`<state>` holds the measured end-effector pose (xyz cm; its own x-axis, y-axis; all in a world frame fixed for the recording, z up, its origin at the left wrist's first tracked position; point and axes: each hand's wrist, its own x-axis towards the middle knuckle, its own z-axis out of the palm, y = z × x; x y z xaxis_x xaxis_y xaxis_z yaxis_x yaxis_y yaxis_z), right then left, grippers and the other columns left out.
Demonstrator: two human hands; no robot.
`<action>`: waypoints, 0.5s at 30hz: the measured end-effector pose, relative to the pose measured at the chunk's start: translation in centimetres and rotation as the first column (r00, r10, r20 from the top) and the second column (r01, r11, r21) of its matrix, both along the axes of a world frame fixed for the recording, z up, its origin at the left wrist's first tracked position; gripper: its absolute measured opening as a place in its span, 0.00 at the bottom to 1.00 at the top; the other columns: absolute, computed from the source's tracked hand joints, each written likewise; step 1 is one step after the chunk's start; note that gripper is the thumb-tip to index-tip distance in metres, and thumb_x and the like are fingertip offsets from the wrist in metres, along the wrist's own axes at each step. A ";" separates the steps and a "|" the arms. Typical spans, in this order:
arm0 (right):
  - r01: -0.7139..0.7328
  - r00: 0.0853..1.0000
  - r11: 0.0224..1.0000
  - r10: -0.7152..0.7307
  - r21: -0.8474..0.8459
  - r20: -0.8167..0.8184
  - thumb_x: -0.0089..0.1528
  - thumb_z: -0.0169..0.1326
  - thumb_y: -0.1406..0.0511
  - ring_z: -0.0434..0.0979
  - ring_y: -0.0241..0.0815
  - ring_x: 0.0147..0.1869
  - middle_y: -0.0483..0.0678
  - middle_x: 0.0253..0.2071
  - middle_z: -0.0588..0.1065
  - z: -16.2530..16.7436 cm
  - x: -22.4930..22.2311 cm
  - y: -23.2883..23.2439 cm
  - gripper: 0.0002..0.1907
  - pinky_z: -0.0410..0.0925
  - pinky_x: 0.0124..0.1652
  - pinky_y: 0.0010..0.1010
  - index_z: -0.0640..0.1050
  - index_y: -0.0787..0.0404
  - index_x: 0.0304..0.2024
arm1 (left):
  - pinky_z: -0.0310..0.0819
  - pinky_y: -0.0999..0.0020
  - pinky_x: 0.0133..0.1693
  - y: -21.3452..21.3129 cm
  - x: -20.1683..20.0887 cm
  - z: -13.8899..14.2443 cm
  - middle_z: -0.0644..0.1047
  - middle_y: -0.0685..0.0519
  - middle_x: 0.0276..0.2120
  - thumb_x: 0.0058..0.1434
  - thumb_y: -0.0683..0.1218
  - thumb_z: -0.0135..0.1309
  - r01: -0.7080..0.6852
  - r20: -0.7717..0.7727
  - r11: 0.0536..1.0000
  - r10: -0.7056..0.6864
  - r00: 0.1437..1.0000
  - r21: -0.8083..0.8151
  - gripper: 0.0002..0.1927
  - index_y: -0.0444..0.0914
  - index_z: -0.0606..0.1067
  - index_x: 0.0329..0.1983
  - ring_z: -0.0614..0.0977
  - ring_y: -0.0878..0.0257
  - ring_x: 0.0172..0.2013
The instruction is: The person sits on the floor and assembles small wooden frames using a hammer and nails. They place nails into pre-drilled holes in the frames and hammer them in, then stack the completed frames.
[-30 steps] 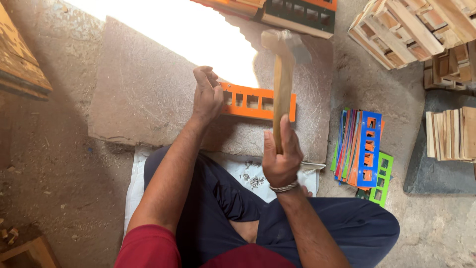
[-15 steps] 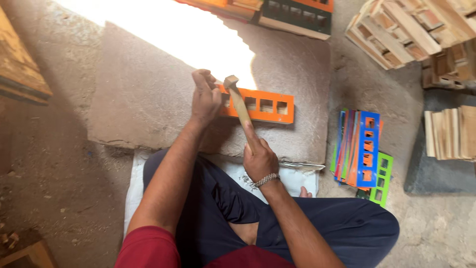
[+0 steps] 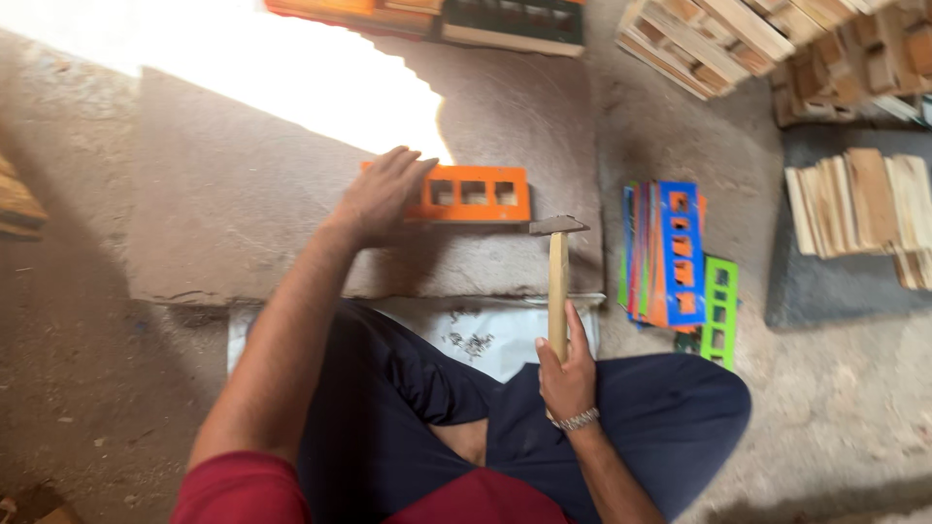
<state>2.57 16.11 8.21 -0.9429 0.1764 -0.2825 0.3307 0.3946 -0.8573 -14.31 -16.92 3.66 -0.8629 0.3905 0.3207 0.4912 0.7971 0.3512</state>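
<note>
stone slab (image 3: 243, 213): flat, grey, on the ground before the seated person; partly washed out by sunlight at its far edge.

left hand (image 3: 381, 194): fingers spread flat, pressing down on the left end of the orange frame; not curled round it.

orange frame (image 3: 471, 194): long painted wooden piece with three square openings showing, lying flat on the slab. judged light and stiff; the thin bars between openings look liable to split, so it is best steadied by its solid end or outer rails, as the palm does here.

small nails (image 3: 473, 343): dark loose scatter on a white sheet (image 3: 505, 335) over the lap edge.

hammer (image 3: 558, 277): wooden handle, metal head, held upright just right of the frame and clear of it. judged head-heavy.

right hand (image 3: 566, 374): closed firmly round the lower handle; metal bracelet at the wrist.

stack of painted frames (image 3: 670, 252): blue, green, orange, on the ground right of the slab.

bare wooden slats (image 3: 859, 199): stacked further right, well apart.
</note>
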 end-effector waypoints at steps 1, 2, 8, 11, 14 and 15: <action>0.015 1.000 0.999 -0.015 -0.048 0.014 0.63 0.54 0.71 0.64 0.32 0.18 0.49 0.26 0.71 -0.3 0.2 0.5 0.40 0.62 0.16 0.24 0.58 0.55 0.76 | 0.59 0.51 0.63 0.3 0.0 0.7 0.69 0.39 0.62 0.49 0.55 0.68 -0.025 0.111 1.000 0.024 0.994 0.006 0.45 0.35 0.63 0.66 0.67 0.44 0.64; 0.024 0.999 0.994 -0.021 -0.104 0.025 0.63 0.54 0.70 0.64 0.30 0.17 0.46 0.24 0.70 -0.7 0.0 0.8 0.40 0.62 0.15 0.23 0.56 0.54 0.76 | 0.57 0.51 0.65 0.3 0.0 1.3 0.70 0.41 0.62 0.50 0.54 0.67 -0.058 0.218 0.998 0.056 0.974 0.001 0.44 0.37 0.62 0.67 0.68 0.46 0.64; 0.140 0.985 0.964 -0.111 -0.226 0.134 0.62 0.54 0.70 0.63 0.30 0.16 0.44 0.22 0.67 -1.7 -1.0 1.0 0.41 0.61 0.13 0.25 0.54 0.50 0.76 | 0.72 0.52 0.57 2.7 3.5 3.0 0.75 0.42 0.55 0.69 0.58 0.56 -0.529 0.433 0.844 0.512 0.742 -0.092 0.25 0.39 0.69 0.61 0.78 0.47 0.55; 0.152 0.983 0.957 -0.120 -0.247 0.138 0.62 0.54 0.70 0.64 0.30 0.17 0.44 0.22 0.67 -1.7 -1.1 0.7 0.42 0.62 0.13 0.25 0.54 0.50 0.76 | 0.77 0.54 0.47 5.5 7.2 2.7 0.72 0.40 0.52 0.59 0.63 0.62 -0.441 0.565 0.880 0.457 0.687 -0.177 0.35 0.37 0.68 0.60 0.78 0.48 0.48; 0.173 0.978 0.946 -0.133 -0.274 0.160 0.63 0.54 0.69 0.64 0.29 0.17 0.43 0.22 0.67 -1.7 -1.1 0.5 0.42 0.62 0.13 0.25 0.54 0.49 0.76 | 0.77 0.56 0.50 7.0 7.8 2.4 0.73 0.42 0.53 0.61 0.59 0.60 -0.247 0.493 0.954 0.298 0.818 -0.167 0.31 0.39 0.69 0.62 0.76 0.51 0.52; 0.184 0.976 0.943 -0.141 -0.278 0.169 0.63 0.54 0.69 0.64 0.29 0.17 0.43 0.22 0.67 -1.8 -1.1 0.6 0.42 0.62 0.13 0.25 0.54 0.48 0.76 | 0.76 0.56 0.52 7.0 7.2 2.4 0.72 0.42 0.54 0.59 0.56 0.61 -0.197 0.411 0.954 0.278 0.868 -0.227 0.32 0.39 0.68 0.62 0.76 0.51 0.53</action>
<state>1.50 16.67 6.41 -0.8533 0.2136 -0.4756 0.4985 0.0668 -0.8643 -7.12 -9.94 6.10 -0.9723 0.1702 -0.1603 0.1096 0.9374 0.3306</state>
